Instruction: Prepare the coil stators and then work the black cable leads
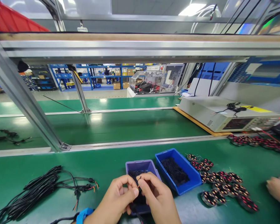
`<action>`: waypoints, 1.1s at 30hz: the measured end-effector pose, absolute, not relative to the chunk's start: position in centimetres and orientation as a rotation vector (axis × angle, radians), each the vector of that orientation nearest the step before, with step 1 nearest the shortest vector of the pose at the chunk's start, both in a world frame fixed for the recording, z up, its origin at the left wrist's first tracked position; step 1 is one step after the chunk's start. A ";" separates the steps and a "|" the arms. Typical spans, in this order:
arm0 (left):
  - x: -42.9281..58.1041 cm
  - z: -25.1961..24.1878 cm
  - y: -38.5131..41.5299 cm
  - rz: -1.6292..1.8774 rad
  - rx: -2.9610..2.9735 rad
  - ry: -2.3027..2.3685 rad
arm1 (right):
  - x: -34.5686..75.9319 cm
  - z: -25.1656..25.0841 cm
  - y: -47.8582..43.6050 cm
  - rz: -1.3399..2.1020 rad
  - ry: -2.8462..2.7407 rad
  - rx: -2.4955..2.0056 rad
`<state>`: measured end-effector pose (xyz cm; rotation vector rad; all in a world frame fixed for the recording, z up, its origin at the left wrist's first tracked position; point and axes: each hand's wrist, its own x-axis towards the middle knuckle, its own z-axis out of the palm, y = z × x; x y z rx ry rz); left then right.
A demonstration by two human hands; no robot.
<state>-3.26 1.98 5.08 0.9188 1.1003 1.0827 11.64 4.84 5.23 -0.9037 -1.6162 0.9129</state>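
My left hand (121, 194) pinches thin wires at the end of a black cable (135, 211), which hangs down below the fingers. Close against it, my right hand (155, 194) has thumb and forefinger closed on a small black piece (140, 178), too small to make out fully. Behind and under both hands is a purple bin (141, 162) with small dark pieces inside. To its right stands a blue bin (193, 183) filled with thin black pieces (174, 171). A blue wrist strap (84, 215) with a cord circles my left wrist.
A bundle of black cables (39, 186) with bare coloured ends lies left. Several round copper-wound coils (220, 186) sit right of the bins, near another person's hand (278, 189). A grey instrument (214, 112) stands behind. A metal frame bar (140, 48) crosses above the green table (95, 161).
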 end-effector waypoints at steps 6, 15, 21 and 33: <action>-3.3 5.6 2.0 1.054 0.918 1.092 | 12.6 6.0 5.3 0.787 -1.586 -0.908; -3.1 6.3 1.7 1.063 0.911 1.068 | 12.7 6.5 5.0 0.586 -1.763 -0.776; -3.1 6.3 1.8 1.070 0.895 1.069 | 12.5 6.5 5.0 0.584 -1.762 -0.776; -3.5 6.5 1.7 1.030 0.935 1.103 | 13.2 6.0 6.1 0.761 -1.868 -0.883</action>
